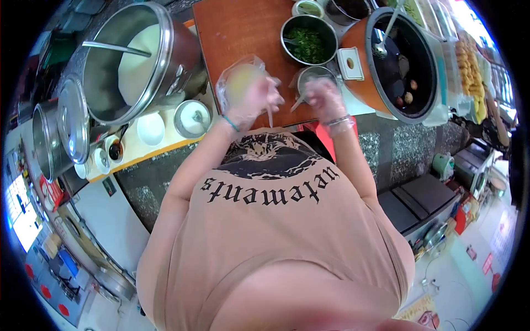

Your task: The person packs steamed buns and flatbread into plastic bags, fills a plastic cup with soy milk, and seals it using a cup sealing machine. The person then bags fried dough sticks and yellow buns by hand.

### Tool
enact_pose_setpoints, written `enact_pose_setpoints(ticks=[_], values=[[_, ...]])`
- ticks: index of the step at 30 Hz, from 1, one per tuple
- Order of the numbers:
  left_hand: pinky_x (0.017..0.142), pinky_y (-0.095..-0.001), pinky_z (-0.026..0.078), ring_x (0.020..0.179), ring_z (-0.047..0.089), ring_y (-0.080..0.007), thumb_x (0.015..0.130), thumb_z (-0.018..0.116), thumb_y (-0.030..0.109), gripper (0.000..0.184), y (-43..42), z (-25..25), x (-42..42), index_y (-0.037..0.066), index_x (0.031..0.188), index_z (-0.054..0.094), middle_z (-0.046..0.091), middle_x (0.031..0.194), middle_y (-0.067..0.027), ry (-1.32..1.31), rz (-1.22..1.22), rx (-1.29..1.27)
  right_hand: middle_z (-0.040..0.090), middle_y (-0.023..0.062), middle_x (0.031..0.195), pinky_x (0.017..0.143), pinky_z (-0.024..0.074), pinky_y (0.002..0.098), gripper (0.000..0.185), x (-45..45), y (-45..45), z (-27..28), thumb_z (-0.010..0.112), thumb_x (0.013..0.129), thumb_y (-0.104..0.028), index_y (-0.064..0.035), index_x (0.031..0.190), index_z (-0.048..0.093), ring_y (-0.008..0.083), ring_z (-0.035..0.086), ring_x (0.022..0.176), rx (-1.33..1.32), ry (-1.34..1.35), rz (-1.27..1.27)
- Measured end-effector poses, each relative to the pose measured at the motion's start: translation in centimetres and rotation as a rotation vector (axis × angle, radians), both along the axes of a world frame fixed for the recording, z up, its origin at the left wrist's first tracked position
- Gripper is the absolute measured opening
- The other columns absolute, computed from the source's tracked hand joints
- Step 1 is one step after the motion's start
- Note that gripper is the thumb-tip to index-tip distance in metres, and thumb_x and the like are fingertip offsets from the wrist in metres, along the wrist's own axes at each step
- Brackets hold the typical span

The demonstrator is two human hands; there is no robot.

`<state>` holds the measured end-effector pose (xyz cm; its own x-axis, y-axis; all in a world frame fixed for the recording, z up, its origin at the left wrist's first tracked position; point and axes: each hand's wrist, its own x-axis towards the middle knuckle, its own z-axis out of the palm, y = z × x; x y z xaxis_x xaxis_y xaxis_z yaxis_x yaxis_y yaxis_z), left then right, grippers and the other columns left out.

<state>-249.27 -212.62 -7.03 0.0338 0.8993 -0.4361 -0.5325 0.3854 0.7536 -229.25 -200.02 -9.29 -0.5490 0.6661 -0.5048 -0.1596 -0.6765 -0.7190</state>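
My left hand (251,99), in a thin clear glove, is curled at a clear plastic bag (222,91) with something pale yellow in it, too blurred to name. A thin pale strip hangs below those fingers. My right hand (327,100), also in a clear glove, is bent over the near edge of a small metal cup (316,71). A spoon-like handle (298,102) slants out beside its fingers; motion blur hides whether they grip it. Just beyond the cup stands a metal pot of chopped greens (306,47) with a spoon in it.
A large steel pot (165,60) of white liquid with a ladle stands left of the brown board (237,27). Nearby are a white bowl (150,129) and a bowl of white grains (192,118). At right, an orange-sided pot (359,60) holds dark broth and eggs; fried dough sticks (469,66) lie beyond.
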Motion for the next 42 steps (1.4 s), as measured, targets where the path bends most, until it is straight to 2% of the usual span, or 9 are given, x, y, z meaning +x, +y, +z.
enact_pose_setpoints(ticks=[5, 7, 10, 12, 14, 20, 25, 34, 42], values=[[0.080, -0.0313, 0.050, 0.089, 0.058, -0.0175, 0.084, 0.064, 0.009, 0.034, -1.5, -8.2, -4.3, 0.007, 0.113, 0.047, 0.052, 0.097, -0.0043, 0.645, 0.545, 0.053, 0.067, 0.0111, 0.086, 0.061, 0.0517, 0.0265, 0.006, 1.2, 3.8, -5.7, 0.061, 0.086, -0.007, -0.0034, 0.088, 0.057, 0.0193, 0.063, 0.068, 0.446, -0.446, -0.002], [0.081, -0.0333, 0.050, 0.090, 0.060, -0.0210, 0.080, 0.067, 0.012, 0.031, -0.7, -11.3, -4.5, 0.006, 0.107, 0.053, 0.058, 0.098, -0.0072, 0.855, 0.477, -0.043, 0.067, 0.0177, 0.087, 0.068, 0.0526, 0.0381, 0.012, 0.4, 3.8, -6.5, 0.059, 0.083, -0.007, -0.0030, 0.093, 0.057, 0.0328, 0.064, 0.075, 1.052, -0.996, 0.321], [0.086, -0.0399, 0.049, 0.095, 0.061, -0.0325, 0.069, 0.072, 0.012, 0.038, 0.5, -10.4, -5.2, 0.006, 0.105, 0.061, 0.063, 0.102, -0.0156, 1.272, 0.059, -0.272, 0.065, 0.0214, 0.087, 0.076, 0.0499, 0.0467, 0.019, 0.3, 4.1, -10.4, 0.057, 0.080, -0.007, -0.0032, 0.098, 0.057, 0.0403, 0.062, 0.085, 0.975, -1.224, 0.465], [0.093, -0.0432, 0.045, 0.107, 0.055, -0.0370, 0.068, 0.069, 0.007, 0.045, 0.1, -9.5, -5.8, 0.003, 0.112, 0.058, 0.059, 0.113, -0.0195, 1.338, -0.121, -0.033, 0.065, 0.0207, 0.097, 0.080, 0.0485, 0.0489, 0.022, 0.0, 2.8, -9.0, 0.055, 0.079, -0.007, -0.0036, 0.101, 0.058, 0.0385, 0.062, 0.094, 0.897, -1.286, 0.416], [0.100, -0.0447, 0.040, 0.114, 0.049, -0.0403, 0.069, 0.067, 0.005, 0.053, -2.2, -7.2, -5.3, 0.000, 0.120, 0.052, 0.053, 0.122, -0.0234, 1.381, 0.102, 0.210, 0.063, 0.0200, 0.103, 0.081, 0.0487, 0.0474, 0.024, 1.1, 1.7, -9.4, 0.057, 0.078, -0.009, -0.0040, 0.102, 0.059, 0.0376, 0.060, 0.097, 1.221, -1.158, 0.087], [0.093, -0.0385, 0.048, 0.109, 0.055, -0.0275, 0.081, 0.063, 0.002, 0.057, -7.7, -3.2, -4.7, -0.001, 0.132, 0.039, 0.050, 0.120, -0.0183, 1.173, -0.125, 0.408, 0.061, 0.0179, 0.101, 0.085, 0.0484, 0.0457, 0.027, 2.4, -10.9, 1.5, 0.060, 0.077, -0.011, -0.0056, 0.103, 0.062, 0.0360, 0.059, 0.095, 1.046, -1.094, -0.090], [0.089, -0.0362, 0.047, 0.102, 0.055, -0.0220, 0.088, 0.057, 0.004, 0.052, -11.2, -5.4, -0.8, -0.002, 0.135, 0.035, 0.046, 0.125, -0.0160, 0.606, -0.487, 0.484, 0.064, 0.0171, 0.101, 0.086, 0.0488, 0.0443, 0.026, 2.5, -27.6, 1.0, 0.059, 0.078, -0.015, -0.0077, 0.103, 0.064, 0.0355, 0.061, 0.097, 0.732, -1.080, -0.232], [0.085, -0.0314, 0.050, 0.094, 0.059, -0.0191, 0.088, 0.054, -0.002, 0.054, -26.0, -4.8, 14.2, -0.001, 0.138, 0.033, 0.043, 0.128, -0.0166, 0.433, -1.308, 0.505, 0.065, 0.0170, 0.095, 0.081, 0.0481, 0.0465, 0.023, 7.6, -58.0, 1.5, 0.060, 0.077, -0.019, -0.0061, 0.097, 0.063, 0.0360, 0.061, 0.093, 0.333, -1.276, -0.621], [0.077, -0.0296, 0.051, 0.084, 0.064, -0.0183, 0.084, 0.060, 0.001, 0.049, -51.6, -5.0, 34.8, -0.001, 0.130, 0.044, 0.046, 0.125, -0.0164, 0.316, -1.916, 1.093, 0.064, 0.0193, 0.093, 0.081, 0.0481, 0.0467, 0.027, 14.0, -87.9, -0.7, 0.058, 0.078, -0.022, -0.0045, 0.099, 0.062, 0.0377, 0.061, 0.092, 0.031, -1.337, -1.051]])
